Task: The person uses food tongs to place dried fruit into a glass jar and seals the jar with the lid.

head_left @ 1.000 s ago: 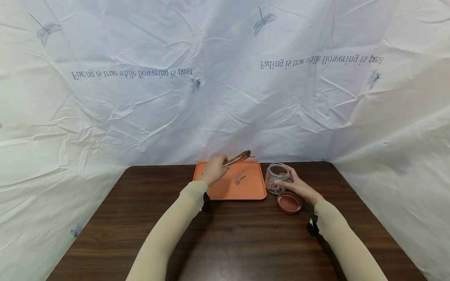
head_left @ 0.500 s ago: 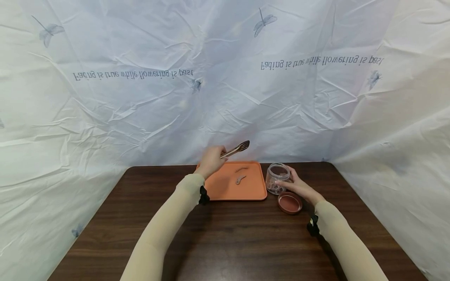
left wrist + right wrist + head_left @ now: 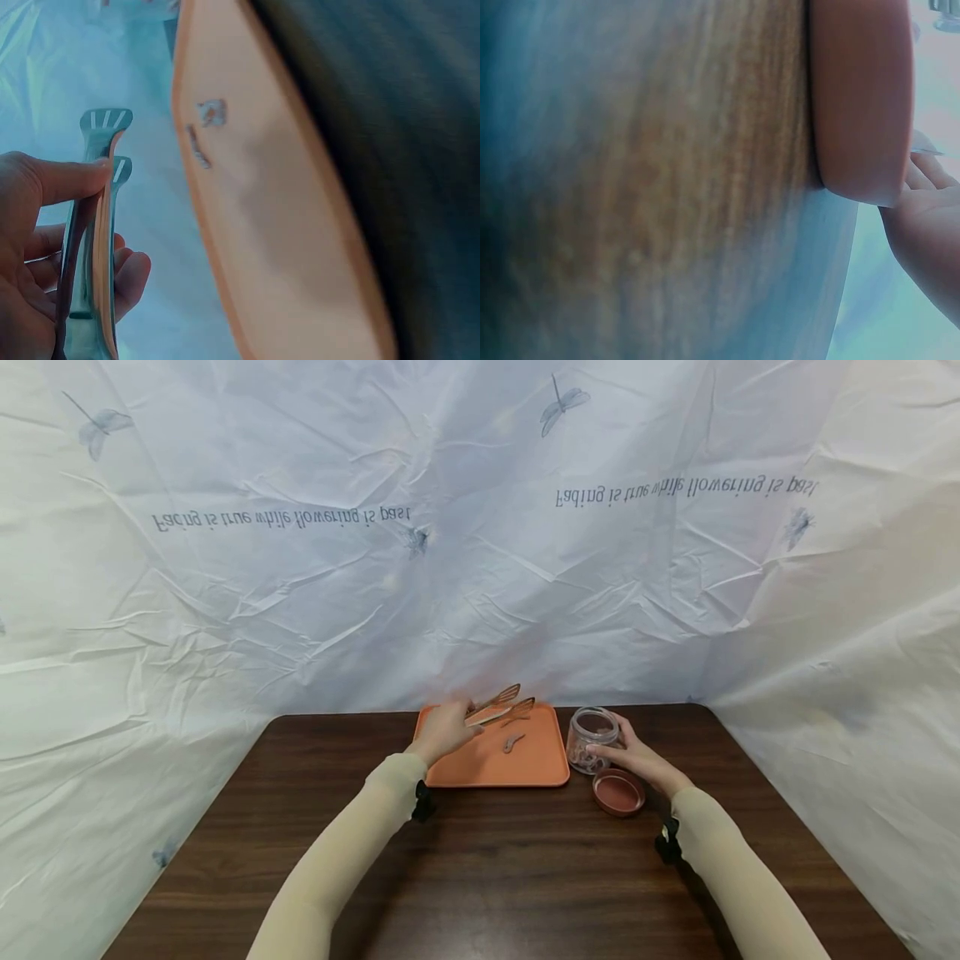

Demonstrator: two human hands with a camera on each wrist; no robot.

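My left hand [image 3: 447,728] grips a pair of serving tongs [image 3: 101,247] with slotted ends, over the orange tray [image 3: 480,770]. The tongs' arms are spread, with nothing visible between their ends. A curled, pale wormlike piece [image 3: 513,742] lies on the tray. Near it, a thinner, longer piece [image 3: 198,148] is partly behind the tongs in the head view. To the tray's right, my right hand [image 3: 643,762] holds a clear glass jar [image 3: 579,753] upright, thumb and fingers around its side. Similar pale pieces show inside the jar.
A reddish-brown round lid [image 3: 618,792] lies in front of the jar, inner side up; it looms large in the right wrist view. The dark wooden table [image 3: 487,877] ends at a white printed sheet [image 3: 480,568] behind and at both sides.
A second ago the tongs held the thin piece; half a second ago it lay on the tray with the tongs raised. The tongs have since come down and spread. The right hand stays put.
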